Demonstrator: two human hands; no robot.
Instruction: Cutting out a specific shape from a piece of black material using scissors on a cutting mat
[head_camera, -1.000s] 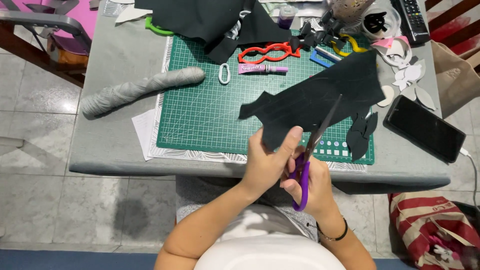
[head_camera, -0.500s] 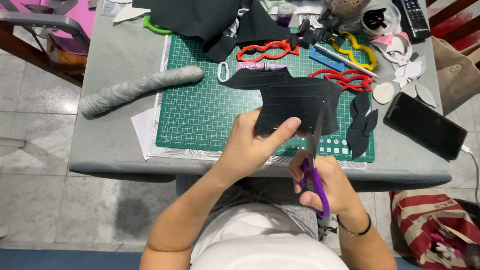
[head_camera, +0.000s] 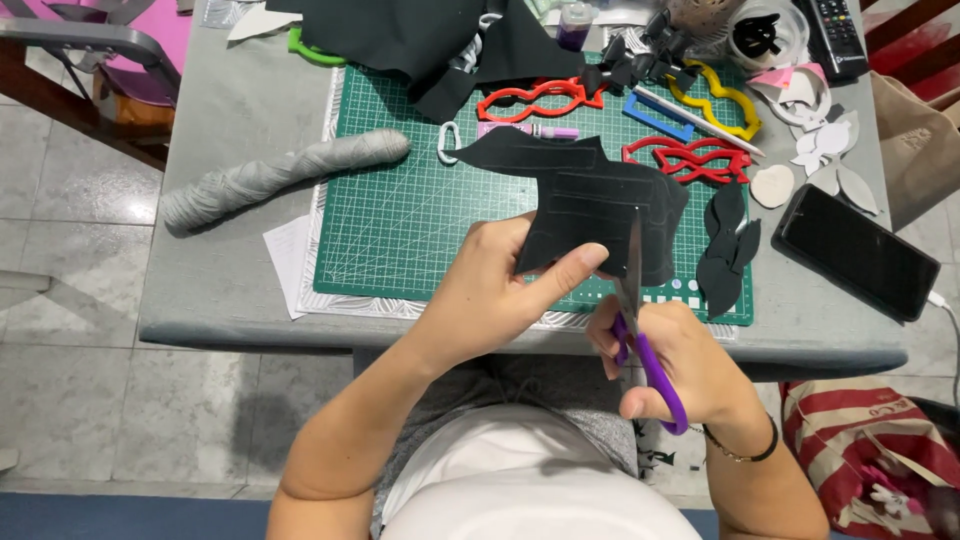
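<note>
black felt (head_camera: 590, 205) turned flatter | scissors (head_camera: 640, 330) still cutting | left hand (head_camera: 495, 290) holds

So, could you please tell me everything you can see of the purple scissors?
The scissors have purple plastic loop handles and slim grey metal blades. The right hand grips the handles, fingers through the loops. The blades point up, away from the person, biting into the lower edge of the black sheet, which the left hand holds above the green mat.

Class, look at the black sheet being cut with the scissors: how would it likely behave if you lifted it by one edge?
The black sheet probably flops a little: the left hand pinches its lower edge and the far part rests on the green cutting mat. It looks thin, so likely light. Its matte, felt-like surface suggests it would not slip easily.
</note>
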